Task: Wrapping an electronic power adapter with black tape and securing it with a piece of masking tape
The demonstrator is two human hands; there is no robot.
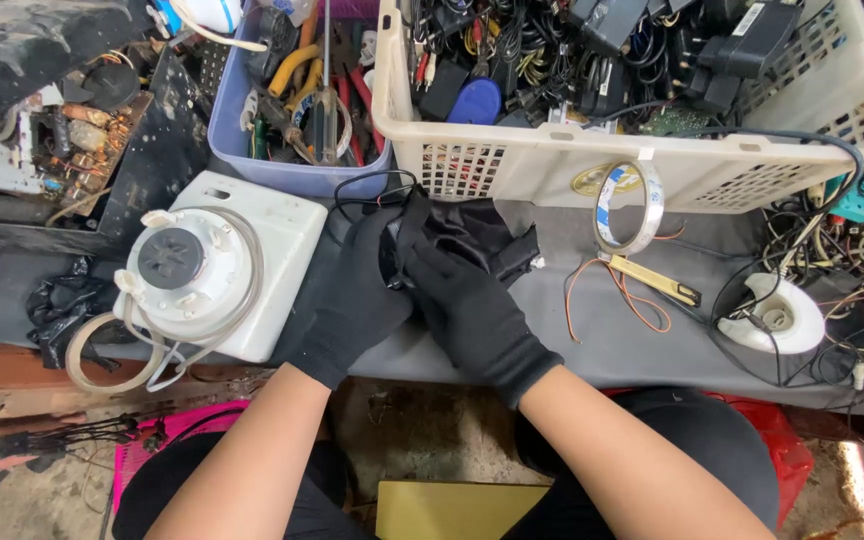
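Note:
Both my hands wear black gloves and close together on a small black device (477, 235) at the front of the grey bench (592, 345). My left hand (352, 295) grips its left side. My right hand (472, 310) covers its lower part, so most of the device is hidden. A thin black cable (372, 185) loops out behind it. Left of my hands sits a white box-shaped appliance (282, 240) with a round grey-centred part (177, 265) on top.
A cream basket (552, 165) full of black adapters and cables stands behind. A blue tub (242, 140) holds screwdrivers and pliers. A clear tape roll (627, 205), orange wire (642, 310), a white round part (777, 315) and tangled cables lie at right. Circuit boards at far left.

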